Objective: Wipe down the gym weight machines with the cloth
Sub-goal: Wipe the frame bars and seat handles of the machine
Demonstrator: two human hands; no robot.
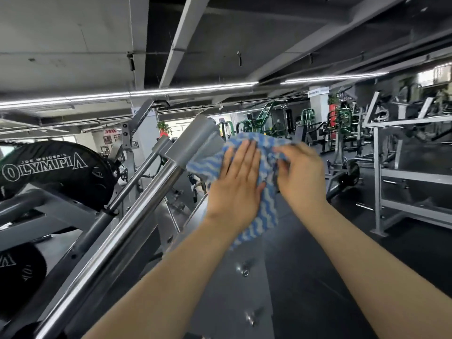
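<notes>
A blue-and-white wavy-striped cloth (263, 216) is spread over the upper end of a grey weight machine's sloping frame (203, 138). My left hand (236, 189) lies flat on the cloth with straight fingers, pressing it against the frame. My right hand (302, 174) is just to its right, fingers curled, pinching the cloth's upper right edge. Part of the cloth hangs below my left hand. A chrome guide rail (117, 236) runs diagonally down to the lower left from the frame's top.
Black Olympia weight plates (56, 172) sit on the machine at the left. A grey plate with bolts (244, 272) lies under my forearms. Grey racks (403, 172) stand on the right across a dark floor, green machines (256, 123) further back.
</notes>
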